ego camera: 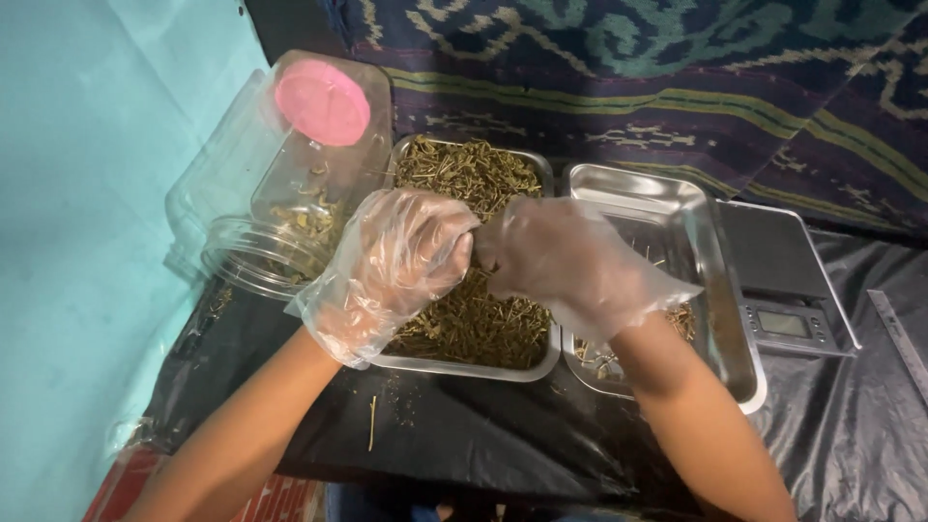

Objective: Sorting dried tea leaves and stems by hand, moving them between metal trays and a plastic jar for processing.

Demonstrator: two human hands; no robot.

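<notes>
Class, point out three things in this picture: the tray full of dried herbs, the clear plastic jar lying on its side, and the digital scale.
tray of dried herbs [541,365]: head view, on its front right rim.
clear plastic jar [253,256]: head view, on its open mouth's threaded rim.
digital scale [773,249]: head view, on its weighing platform.

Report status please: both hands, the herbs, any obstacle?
Left gloved hand and right gloved hand closed together on dried green herb stems. Above herb-filled steel tray. Nothing blocking.

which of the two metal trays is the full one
The left tray, under both gloved hands, is heaped with dried green-brown herbs. The right tray, beside the scale, shows mostly bare metal with only a few scraps.
</notes>
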